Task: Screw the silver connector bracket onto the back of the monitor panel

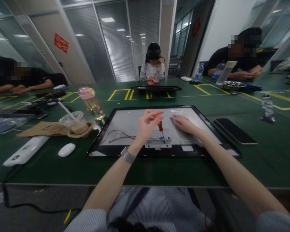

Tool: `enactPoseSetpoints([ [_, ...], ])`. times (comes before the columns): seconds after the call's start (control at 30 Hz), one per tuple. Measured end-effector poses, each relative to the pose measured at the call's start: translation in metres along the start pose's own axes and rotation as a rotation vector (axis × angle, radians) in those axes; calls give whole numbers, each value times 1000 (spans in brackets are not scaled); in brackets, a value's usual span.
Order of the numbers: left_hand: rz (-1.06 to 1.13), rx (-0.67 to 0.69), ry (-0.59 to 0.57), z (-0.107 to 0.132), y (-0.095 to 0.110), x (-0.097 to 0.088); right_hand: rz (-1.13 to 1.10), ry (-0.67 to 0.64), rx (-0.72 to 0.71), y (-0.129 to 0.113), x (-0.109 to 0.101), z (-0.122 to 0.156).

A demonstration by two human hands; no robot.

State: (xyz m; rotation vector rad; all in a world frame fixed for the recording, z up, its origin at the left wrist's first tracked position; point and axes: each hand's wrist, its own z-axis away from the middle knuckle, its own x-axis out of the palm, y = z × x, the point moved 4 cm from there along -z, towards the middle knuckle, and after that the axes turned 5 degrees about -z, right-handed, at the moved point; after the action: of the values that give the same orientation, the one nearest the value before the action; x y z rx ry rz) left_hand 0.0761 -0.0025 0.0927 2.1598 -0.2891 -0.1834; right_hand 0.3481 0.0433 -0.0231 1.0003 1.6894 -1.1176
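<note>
A flat display panel (125, 124) with a black frame lies back-up on the green table in front of me. My left hand (146, 124) is closed around an orange-handled screwdriver (159, 124), held upright with its tip on a small metal bracket (158, 142) near the panel's front edge. My right hand (185, 124) lies flat on the panel's grey back, just right of the screwdriver, fingers stretched out. Thin coloured wires (118, 135) run across the panel to the left of the bracket.
A black phone (235, 130) lies right of the panel. To the left are a white mouse (66, 149), a white power strip (25, 150), a plastic cup with straw (71, 120) and a pink-lidded bottle (91, 103). Three other people sit around the table; a second panel (156, 87) lies opposite.
</note>
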Motion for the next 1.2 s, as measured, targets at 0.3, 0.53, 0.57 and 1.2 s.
enactPoseSetpoints([
  [0.3,224,-37,-180,2,-1,7,-20,11,-17,1,-1,2],
  [0.53,251,-87,-212,3,-2,10,-35,5,-12,1,-1,2],
  [0.57,250,-86,-214,3,-2,9,-35,6,-11,1,-1,2],
  [1.2,206,-77,-155,1,-2,6,-46,11,-12,1,-1,2],
])
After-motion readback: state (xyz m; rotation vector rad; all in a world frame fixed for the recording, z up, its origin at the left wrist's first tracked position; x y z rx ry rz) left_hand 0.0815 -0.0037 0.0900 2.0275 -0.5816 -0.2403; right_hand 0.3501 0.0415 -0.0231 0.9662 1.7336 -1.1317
